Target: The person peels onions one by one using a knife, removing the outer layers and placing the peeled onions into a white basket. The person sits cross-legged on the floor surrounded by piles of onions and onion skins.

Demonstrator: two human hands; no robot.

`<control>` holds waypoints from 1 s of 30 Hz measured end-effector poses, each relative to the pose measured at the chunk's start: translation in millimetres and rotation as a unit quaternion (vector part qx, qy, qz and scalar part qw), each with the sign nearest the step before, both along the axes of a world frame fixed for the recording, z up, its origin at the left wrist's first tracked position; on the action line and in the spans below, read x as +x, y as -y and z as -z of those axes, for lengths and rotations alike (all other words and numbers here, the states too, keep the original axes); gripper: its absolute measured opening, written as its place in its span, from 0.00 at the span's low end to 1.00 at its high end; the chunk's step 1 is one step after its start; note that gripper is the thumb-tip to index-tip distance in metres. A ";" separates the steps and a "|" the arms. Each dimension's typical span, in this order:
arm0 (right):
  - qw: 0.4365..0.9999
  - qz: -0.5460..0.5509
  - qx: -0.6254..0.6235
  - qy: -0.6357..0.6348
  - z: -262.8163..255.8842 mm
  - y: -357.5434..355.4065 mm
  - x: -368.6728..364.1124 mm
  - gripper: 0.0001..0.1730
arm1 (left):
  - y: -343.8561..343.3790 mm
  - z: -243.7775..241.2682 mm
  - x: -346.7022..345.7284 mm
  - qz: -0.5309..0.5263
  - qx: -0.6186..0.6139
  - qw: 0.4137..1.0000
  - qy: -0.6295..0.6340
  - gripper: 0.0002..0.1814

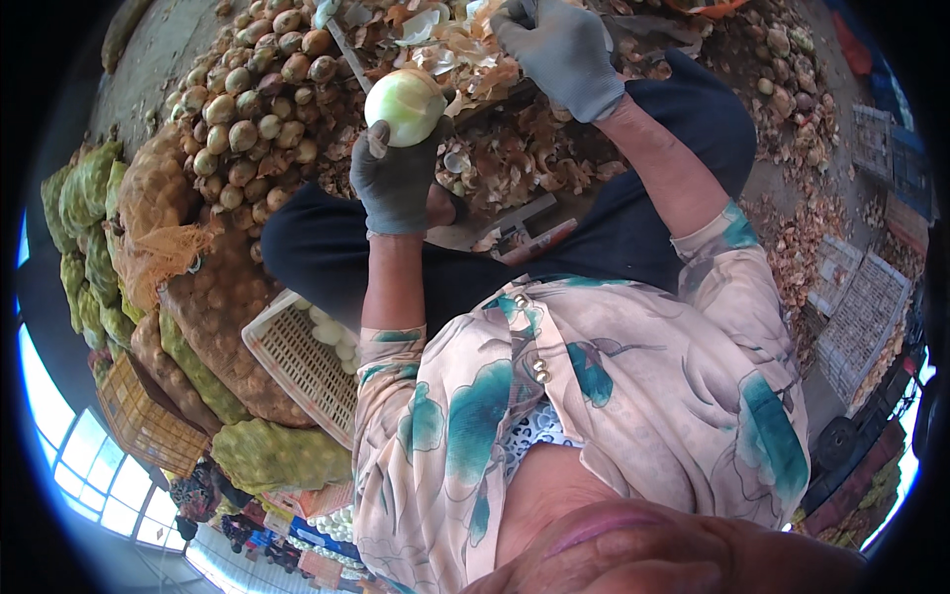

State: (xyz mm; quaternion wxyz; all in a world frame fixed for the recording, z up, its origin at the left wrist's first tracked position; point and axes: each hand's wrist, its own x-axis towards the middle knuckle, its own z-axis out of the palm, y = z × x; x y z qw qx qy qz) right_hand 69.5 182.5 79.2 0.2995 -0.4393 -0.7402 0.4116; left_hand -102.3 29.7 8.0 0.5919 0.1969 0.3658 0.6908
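A large peeled onion (405, 108), pale green and white, rests in my left hand (397, 174), which wears a grey glove and has its thumb against the onion's side. To the right, my right hand (562, 52), also in a grey glove, is bent with its fingers curled near the top edge; whether it holds something is not plain. Loose onion skins (475, 44) lie heaped between and beyond the hands. Left of the peeled onion spreads a pile of unpeeled onions (243, 136).
A white plastic crate (297, 356) with peeled onions stands by my left elbow. Full mesh sacks (230, 327) and a yellow crate (148, 416) are stacked at the left. More crates (865, 319) stand at the right. Several people are in the distance, lower left.
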 end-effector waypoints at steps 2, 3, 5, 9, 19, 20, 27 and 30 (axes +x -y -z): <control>0.988 -0.088 0.120 -0.024 24.9 1.9 -0.3 0.17 | -0.6 -3.5 0.3 -0.001 -0.003 1.000 0.013 0.19; 0.985 -0.107 0.130 -0.026 20.5 15.3 -4.2 0.17 | -2.1 -3.5 0.5 0.000 -0.006 1.000 0.013 0.18; 0.979 -0.138 0.148 -0.028 15.2 38.9 -13.5 0.16 | -6.3 -1.9 1.7 0.010 -0.007 1.000 0.013 0.16; 0.974 -0.106 0.199 -0.032 30.4 29.8 -13.9 0.16 | -3.2 0.2 5.4 -0.013 -0.019 1.000 0.021 0.19; 0.993 0.090 -0.017 0.078 -35.3 1.5 1.4 0.19 | -0.7 -13.1 5.6 -0.040 -0.033 0.995 0.088 0.44; 0.991 0.099 0.013 0.084 -33.3 -2.0 3.8 0.18 | -0.8 -11.9 5.3 -0.041 -0.031 0.995 0.090 0.46; 0.973 -0.102 0.200 -0.052 26.0 4.6 5.6 0.14 | -1.8 -13.6 -7.4 -0.008 -0.020 0.997 0.076 0.51; 0.972 -0.169 0.148 -0.070 18.6 21.0 -1.6 0.15 | -0.7 -17.4 -4.0 -0.013 -0.061 0.997 0.047 0.50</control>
